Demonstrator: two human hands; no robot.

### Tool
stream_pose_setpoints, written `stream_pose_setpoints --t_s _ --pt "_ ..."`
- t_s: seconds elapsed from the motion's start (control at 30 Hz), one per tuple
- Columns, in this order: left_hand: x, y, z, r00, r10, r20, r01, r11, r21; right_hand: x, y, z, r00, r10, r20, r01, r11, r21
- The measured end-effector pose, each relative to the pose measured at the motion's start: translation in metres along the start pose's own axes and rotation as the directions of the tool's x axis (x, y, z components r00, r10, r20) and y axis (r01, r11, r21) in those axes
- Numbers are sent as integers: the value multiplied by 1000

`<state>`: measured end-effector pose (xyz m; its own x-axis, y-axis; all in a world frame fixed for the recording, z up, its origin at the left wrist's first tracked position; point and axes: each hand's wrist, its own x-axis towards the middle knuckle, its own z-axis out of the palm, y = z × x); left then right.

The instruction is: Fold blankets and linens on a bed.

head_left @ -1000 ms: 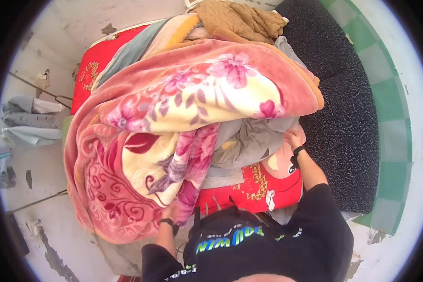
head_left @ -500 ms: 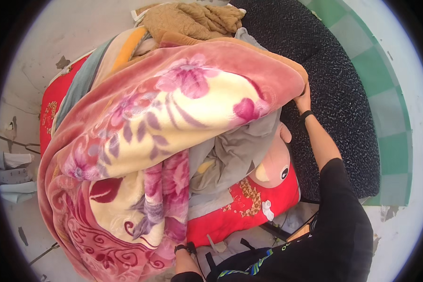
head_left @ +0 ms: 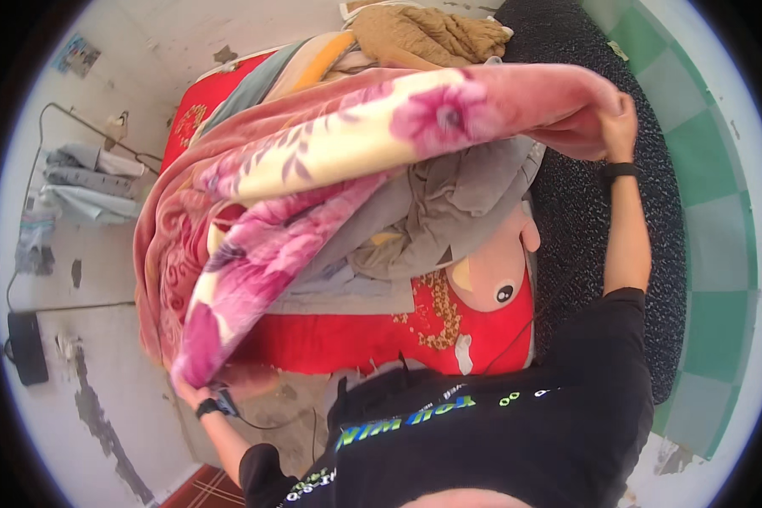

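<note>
A thick pink blanket (head_left: 313,135) with cream panels and purple flowers stretches across the bed between my two hands. At the upper right, my right hand (head_left: 620,127) is closed round one corner of it, beside the black speckled surface. My left hand (head_left: 193,393) grips another edge at the lower left, where the blanket hangs past the bed's near side. Under the raised span lies a crumpled grey cloth (head_left: 449,212). Next to that cloth is a pink plush toy (head_left: 491,271) with a big round eye, resting on the red bedspread (head_left: 339,339).
A brown quilt (head_left: 423,35) is heaped at the far end, near a striped blanket (head_left: 292,72). The black speckled surface (head_left: 584,93) borders the right, beside green checked panels (head_left: 711,245). Cloths (head_left: 93,182) hang on the left wall near a black bag (head_left: 27,347).
Both hands have spread apart, the right one up and rightward, the left one out leftward. The blanket is drawn wider and tauter, uncovering more of the red bedspread.
</note>
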<state>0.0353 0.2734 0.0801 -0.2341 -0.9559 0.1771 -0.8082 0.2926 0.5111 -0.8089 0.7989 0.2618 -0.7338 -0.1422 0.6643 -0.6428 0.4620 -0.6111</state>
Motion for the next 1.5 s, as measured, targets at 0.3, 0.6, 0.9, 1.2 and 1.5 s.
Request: stream_pose_setpoints --t_s 0.3,0.6,0.9,1.2,1.5 --pt "-58 -142 -166 591 -788 172 470 163 -867 -1 59 -69 994 102 -27 -104 895 -433" --pt "-168 -128 9 635 -558 533 681 79 -728 -314 174 15 478 850 221 -213 356 -910" --pt "-121 -88 14 607 -707 362 670 210 -712 -406 43 103 736 173 655 103 927 -361" --pt "-157 -155 -18 596 -752 282 438 9 -899 -479 -32 173 832 426 356 -78 725 -684" --pt "-147 -161 97 360 -197 912 792 -451 -411 -727 -426 226 114 -309 944 57 951 304"
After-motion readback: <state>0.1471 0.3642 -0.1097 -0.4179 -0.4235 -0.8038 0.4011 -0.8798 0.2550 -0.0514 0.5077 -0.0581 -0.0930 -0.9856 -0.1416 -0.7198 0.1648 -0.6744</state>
